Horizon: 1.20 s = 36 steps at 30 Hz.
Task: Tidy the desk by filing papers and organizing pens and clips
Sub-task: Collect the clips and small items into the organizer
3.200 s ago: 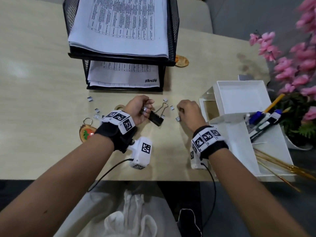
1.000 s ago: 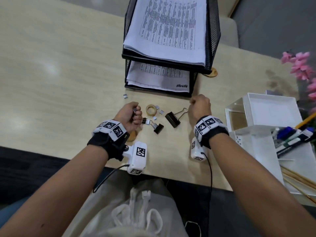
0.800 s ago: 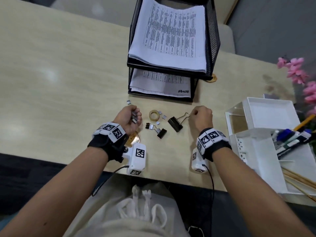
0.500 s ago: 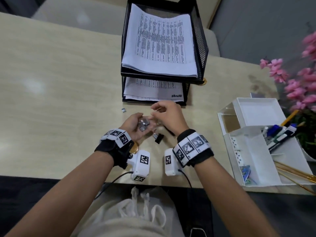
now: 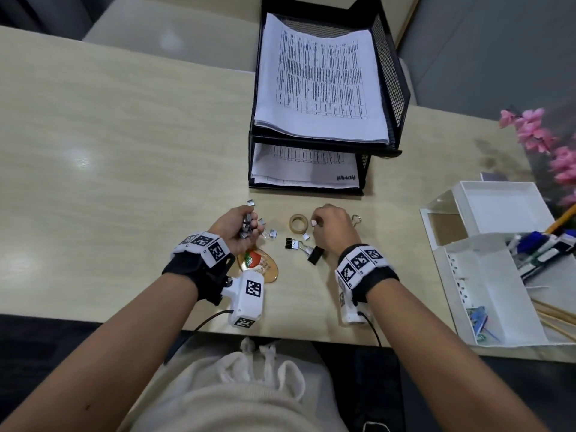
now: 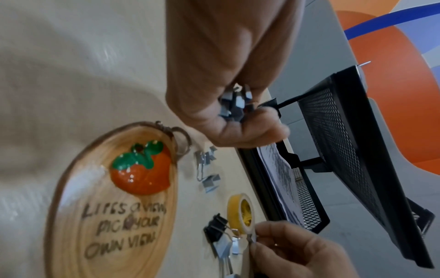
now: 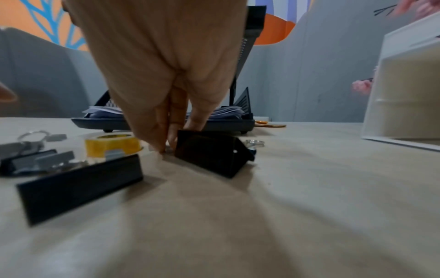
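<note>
Near the front edge of the desk point(image 5: 93, 188), the left hand point(image 5: 238, 227) is curled round a bunch of small silver clips point(image 6: 235, 102), its fingers closed over them. Just right of it, beside the tape roll point(image 5: 298, 223), the right hand point(image 5: 335, 227) pinches one small silver piece point(image 5: 313, 223) between fingertips. More clips point(image 5: 268, 232) and two black binder clips point(image 5: 304, 249) lie between the hands, before the paper tray point(image 5: 386, 88).
</note>
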Tool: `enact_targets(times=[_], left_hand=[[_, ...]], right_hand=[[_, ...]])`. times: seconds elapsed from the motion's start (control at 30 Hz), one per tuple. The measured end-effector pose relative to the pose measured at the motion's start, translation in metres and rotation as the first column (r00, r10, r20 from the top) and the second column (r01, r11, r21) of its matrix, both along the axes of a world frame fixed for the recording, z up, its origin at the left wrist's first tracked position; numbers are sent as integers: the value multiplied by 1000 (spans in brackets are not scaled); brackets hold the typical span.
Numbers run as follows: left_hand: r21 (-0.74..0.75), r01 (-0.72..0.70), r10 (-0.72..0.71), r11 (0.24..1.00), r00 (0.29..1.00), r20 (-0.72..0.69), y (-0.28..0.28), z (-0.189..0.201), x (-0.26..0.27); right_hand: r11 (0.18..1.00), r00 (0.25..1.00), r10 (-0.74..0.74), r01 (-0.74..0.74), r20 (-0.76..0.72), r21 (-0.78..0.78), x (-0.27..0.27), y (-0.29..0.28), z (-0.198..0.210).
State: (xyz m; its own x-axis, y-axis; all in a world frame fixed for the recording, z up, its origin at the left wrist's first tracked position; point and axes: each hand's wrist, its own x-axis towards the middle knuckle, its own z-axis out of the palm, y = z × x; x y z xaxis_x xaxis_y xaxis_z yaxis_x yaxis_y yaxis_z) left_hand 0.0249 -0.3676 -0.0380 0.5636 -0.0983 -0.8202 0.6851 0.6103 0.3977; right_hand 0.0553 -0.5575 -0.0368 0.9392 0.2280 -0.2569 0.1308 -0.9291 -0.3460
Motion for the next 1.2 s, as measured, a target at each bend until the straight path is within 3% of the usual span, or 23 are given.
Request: enact_targets(times=[0.07, 0.17, 0.33, 0.43, 0.53, 0.63, 0.73, 0.87, 1.0, 1.2], left_hand=[[-3, -7, 7, 1000, 1000, 17, -3, 2, 1], [-47, -26, 28, 999, 998, 48, -9, 3, 3], [-141, 30, -19, 990, 997, 78, -23, 1, 3], [-132, 30, -21, 991, 998, 66, -24, 1, 2], [-73, 68, -66, 995, 997, 36, -16, 3, 0], [-5, 111, -110, 994, 993, 37, -7, 2, -3], [-2, 119, -119, 993, 992, 37, -1, 2, -6], [8, 125, -125, 992, 991, 48, 2, 3, -9], [7, 128, -128, 992, 990, 50, 5, 2, -10], [14, 148, -149, 989, 988, 50, 3, 2, -11]], right_hand=[[991, 994, -110, 108, 26, 76, -1, -4, 4], [913, 967, -252, 232, 19, 335, -7, 4, 25], [811, 986, -121, 166, -117, 560, -22, 36, 58], [838, 969, -236, 239, -69, 490, -16, 34, 52], [892, 929, -363, 370, -78, 258, -13, 21, 28], [918, 923, -361, 377, -134, 122, -21, 20, 10], [934, 941, -320, 333, -113, 127, -27, 25, 3], [901, 931, -343, 363, -123, 238, -28, 22, -2], [906, 959, -270, 284, -88, 315, -38, 19, 4], [979, 996, -84, 85, -16, 184, -60, 26, -2]])
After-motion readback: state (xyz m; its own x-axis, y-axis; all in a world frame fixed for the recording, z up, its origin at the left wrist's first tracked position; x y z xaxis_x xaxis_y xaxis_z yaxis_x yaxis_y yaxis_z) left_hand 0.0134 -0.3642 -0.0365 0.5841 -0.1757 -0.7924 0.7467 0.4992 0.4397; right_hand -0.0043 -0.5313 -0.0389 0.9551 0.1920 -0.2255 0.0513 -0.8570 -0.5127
